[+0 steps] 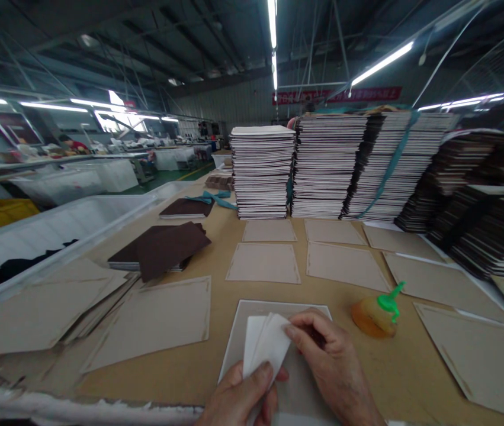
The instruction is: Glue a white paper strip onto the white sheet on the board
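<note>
My left hand is closed on a small fan of white paper slips, thumb on top, at the table's near edge. My right hand pinches the top right corner of the same slips with its fingertips. Both hands hover over a grey cardboard sheet lying flat in front of me. A squat yellow glue bottle with a green nozzle lies on its side just right of my right hand.
Several grey cardboard sheets lie spread over the brown table. Dark brown covers are piled at the left. Tall stacks of boards line the back and right. A white trough runs along the left.
</note>
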A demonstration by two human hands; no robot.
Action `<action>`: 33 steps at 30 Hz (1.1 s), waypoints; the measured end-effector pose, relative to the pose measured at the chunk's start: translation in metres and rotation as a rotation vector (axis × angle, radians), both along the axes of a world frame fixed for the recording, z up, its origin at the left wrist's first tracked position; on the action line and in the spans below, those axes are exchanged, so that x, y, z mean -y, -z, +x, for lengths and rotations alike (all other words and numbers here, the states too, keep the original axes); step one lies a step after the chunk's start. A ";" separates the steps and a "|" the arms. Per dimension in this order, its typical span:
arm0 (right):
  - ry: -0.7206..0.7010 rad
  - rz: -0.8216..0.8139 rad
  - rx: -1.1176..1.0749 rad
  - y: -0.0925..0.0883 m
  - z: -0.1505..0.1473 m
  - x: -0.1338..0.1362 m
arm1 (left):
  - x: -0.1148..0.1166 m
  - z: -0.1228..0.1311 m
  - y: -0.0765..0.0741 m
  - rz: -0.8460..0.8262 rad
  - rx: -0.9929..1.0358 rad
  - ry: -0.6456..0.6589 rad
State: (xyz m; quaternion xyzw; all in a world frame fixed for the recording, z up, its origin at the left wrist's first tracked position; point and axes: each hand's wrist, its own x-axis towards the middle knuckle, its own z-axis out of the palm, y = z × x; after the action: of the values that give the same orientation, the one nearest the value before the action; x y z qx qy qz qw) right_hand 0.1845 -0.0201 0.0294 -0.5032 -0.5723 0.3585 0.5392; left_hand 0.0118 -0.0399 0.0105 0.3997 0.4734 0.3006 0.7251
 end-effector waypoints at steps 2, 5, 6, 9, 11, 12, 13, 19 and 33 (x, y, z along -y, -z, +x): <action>0.008 0.064 0.017 0.001 0.001 0.000 | 0.000 0.000 0.000 -0.018 -0.011 -0.007; 0.009 0.161 0.040 0.003 0.001 0.000 | 0.000 0.000 -0.001 -0.035 -0.012 -0.009; 0.011 0.189 0.047 0.003 0.001 0.000 | 0.000 0.000 -0.001 -0.035 -0.012 -0.008; 0.038 0.286 0.092 0.005 0.000 0.001 | -0.001 0.000 0.001 -0.021 -0.001 -0.002; 0.072 0.353 0.147 0.006 0.000 0.002 | -0.001 -0.001 0.003 -0.019 0.003 -0.002; 0.087 0.380 0.174 0.006 0.000 0.002 | -0.001 -0.001 0.005 -0.023 0.004 -0.001; 0.102 0.402 0.196 0.006 -0.001 0.003 | -0.001 -0.001 0.006 -0.025 0.007 0.001; 0.142 0.507 0.290 0.004 -0.002 0.005 | -0.003 -0.001 0.009 -0.014 0.058 0.024; 0.144 0.123 -0.027 -0.008 0.003 0.029 | -0.006 -0.008 -0.014 -0.067 0.220 -0.100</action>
State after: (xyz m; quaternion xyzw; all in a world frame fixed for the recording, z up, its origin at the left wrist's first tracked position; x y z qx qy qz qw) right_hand 0.1875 -0.0495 0.0370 -0.5042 -0.5483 0.2898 0.6010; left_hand 0.0038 -0.0338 0.0242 0.3160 0.4202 0.3623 0.7696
